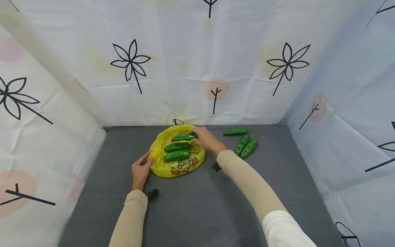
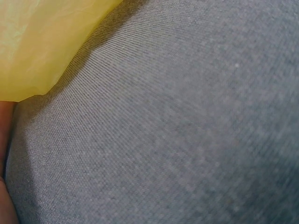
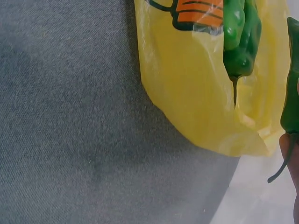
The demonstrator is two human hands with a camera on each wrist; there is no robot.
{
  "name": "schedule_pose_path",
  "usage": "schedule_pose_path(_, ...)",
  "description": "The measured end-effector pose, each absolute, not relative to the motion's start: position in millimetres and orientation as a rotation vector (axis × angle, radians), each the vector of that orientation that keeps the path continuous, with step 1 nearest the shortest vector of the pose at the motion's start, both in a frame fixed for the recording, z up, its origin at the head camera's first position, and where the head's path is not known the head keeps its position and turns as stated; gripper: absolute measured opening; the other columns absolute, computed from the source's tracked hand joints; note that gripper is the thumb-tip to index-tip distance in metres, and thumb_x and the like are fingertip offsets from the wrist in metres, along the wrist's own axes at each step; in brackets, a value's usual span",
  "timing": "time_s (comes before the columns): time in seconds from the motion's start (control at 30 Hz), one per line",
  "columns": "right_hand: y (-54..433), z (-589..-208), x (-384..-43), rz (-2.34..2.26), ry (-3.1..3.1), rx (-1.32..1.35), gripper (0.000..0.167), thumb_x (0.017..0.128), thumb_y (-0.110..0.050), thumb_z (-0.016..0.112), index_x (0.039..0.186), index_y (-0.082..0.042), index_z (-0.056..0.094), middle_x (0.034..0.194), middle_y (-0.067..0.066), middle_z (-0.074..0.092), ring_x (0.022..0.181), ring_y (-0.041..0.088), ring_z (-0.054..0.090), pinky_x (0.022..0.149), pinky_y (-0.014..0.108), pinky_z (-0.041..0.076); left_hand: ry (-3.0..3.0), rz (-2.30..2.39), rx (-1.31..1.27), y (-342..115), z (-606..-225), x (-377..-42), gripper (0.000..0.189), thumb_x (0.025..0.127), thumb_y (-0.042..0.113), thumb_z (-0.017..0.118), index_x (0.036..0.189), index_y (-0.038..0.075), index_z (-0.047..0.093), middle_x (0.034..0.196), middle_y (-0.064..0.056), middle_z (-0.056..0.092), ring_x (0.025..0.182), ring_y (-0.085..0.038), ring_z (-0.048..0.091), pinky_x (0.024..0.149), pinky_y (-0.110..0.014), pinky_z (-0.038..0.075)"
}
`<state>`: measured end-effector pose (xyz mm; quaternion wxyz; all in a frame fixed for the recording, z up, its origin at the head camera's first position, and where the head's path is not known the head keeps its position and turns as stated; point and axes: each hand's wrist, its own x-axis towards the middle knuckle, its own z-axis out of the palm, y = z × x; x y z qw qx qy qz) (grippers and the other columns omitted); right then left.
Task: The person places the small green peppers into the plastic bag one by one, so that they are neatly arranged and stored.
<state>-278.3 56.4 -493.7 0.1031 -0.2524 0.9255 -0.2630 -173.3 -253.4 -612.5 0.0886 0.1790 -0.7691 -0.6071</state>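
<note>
A yellow plastic bag point(image 1: 158, 169) with its mouth spread wide lies toward the back of the table. Inside it are two green chili peppers point(image 1: 176, 155), one behind the other. My right hand point(image 1: 206, 139) grips a third green chili pepper point(image 1: 183, 137) by its stem end, over the back part of the bag; the right wrist view shows this pepper point(image 3: 292, 84) upright in the picture, its stem hanging by a finger. At the bag's left edge, my left hand point(image 1: 142, 171) pinches the rim. Only a sliver of that hand shows in the left wrist view, below the yellow plastic point(image 2: 37, 42).
Three more green chili peppers point(image 1: 235, 131) lie on the grey table point(image 1: 191, 212) right of the bag, partly behind my right forearm. White cloth walls point(image 1: 185, 68) with plant drawings stand at the back and both sides. Dark wrist straps point(image 1: 152, 194) show beneath my wrists.
</note>
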Motion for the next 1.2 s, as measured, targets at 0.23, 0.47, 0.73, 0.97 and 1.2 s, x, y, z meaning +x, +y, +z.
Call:
schedule_pose_path(0.23, 46.7, -496.5, -278.7, -0.761, 2.707, -0.736, 0.042, 0.101, -0.019, 0.066, 0.141, -0.011, 0.060, 0.143, 0.008, 0.062, 0.132, 0.027, 0.057, 0.111, 0.042, 0.048, -2.267, -1.825, 0.544, -252.7, -615.0, -172.9, 0.045, 0.094, 0.031, 0.075, 0.137, 0.020, 0.067, 0.140, -0.010, 0.066, 0.106, 0.008, 0.059, 0.083, 0.000, 0.046)
schedule_pose_path(0.47, 38.7, -499.1, -280.5, -0.709, 2.712, -0.757, 0.043, 0.100, -0.019, 0.067, 0.142, -0.011, 0.060, 0.144, 0.007, 0.062, 0.134, 0.027, 0.057, 0.112, 0.042, 0.047, -2.294, -1.821, 0.567, -250.1, -609.9, -171.3, 0.046, 0.095, 0.031, 0.073, 0.140, 0.021, 0.065, 0.141, -0.009, 0.065, 0.117, -0.007, 0.061, 0.082, 0.000, 0.045)
schedule_pose_path(0.73, 27.6, -502.4, -282.3, -0.706, 2.718, -0.741, 0.043, 0.100, -0.021, 0.066, 0.141, -0.011, 0.061, 0.143, 0.006, 0.063, 0.132, 0.026, 0.058, 0.111, 0.042, 0.048, -2.290, -1.799, 0.599, -248.9, -607.8, -170.0, 0.045, 0.095, 0.031, 0.074, 0.138, 0.020, 0.066, 0.140, -0.008, 0.067, 0.122, -0.015, 0.061, 0.082, 0.000, 0.045)
schedule_pose_path(0.97, 18.0, -506.7, -285.6, -0.703, 2.717, -0.735, 0.043, 0.100, -0.019, 0.066, 0.141, -0.009, 0.060, 0.142, 0.007, 0.063, 0.131, 0.026, 0.059, 0.109, 0.042, 0.049, -2.289, -1.807, 0.590, -250.4, -607.3, -170.4, 0.045, 0.095, 0.032, 0.073, 0.138, 0.021, 0.066, 0.141, -0.008, 0.066, 0.123, -0.017, 0.060, 0.082, 0.000, 0.044)
schedule_pose_path(1.2, 10.3, -514.6, -288.6, -0.621, 2.728, -0.753, 0.042, 0.101, -0.021, 0.066, 0.141, -0.011, 0.060, 0.143, 0.006, 0.062, 0.133, 0.025, 0.058, 0.111, 0.040, 0.048, -2.272, -1.822, 0.577, -250.7, -607.7, -170.6, 0.044, 0.094, 0.030, 0.075, 0.137, 0.020, 0.068, 0.139, -0.008, 0.067, 0.115, -0.006, 0.061, 0.082, -0.001, 0.045)
